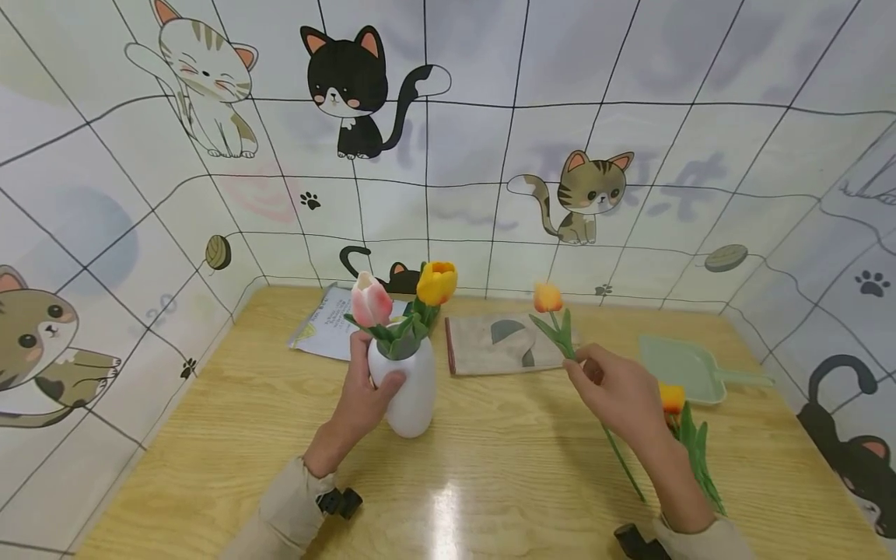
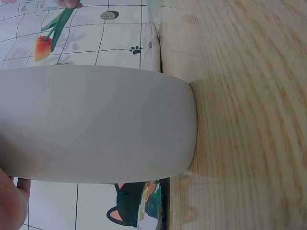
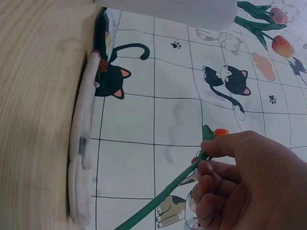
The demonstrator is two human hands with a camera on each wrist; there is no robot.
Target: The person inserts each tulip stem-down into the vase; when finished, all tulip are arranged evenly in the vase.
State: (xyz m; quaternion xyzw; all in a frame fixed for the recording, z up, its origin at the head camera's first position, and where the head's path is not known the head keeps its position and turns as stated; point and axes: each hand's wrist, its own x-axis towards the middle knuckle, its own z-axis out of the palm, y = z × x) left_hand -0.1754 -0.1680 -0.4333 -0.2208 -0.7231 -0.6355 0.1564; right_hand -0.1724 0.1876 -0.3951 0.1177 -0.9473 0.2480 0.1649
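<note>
Gripping with the left hand, left of centre in the head frame, a white vase bearing a pink tulip and a yellow tulip in its mouth. Pinching with the right hand, right of centre, an orange tulip by its stem, bloom uppermost. Lying at lower right, partly behind the right forearm: another orange flower, probably a tulip too. Lying higher, near centre: a folded cloth.

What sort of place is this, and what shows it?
Probably a staged tabletop corner: a pale wood-grain table, white cat-printed grid backdrop behind it, and a rounded white vase holding tulips.
</note>
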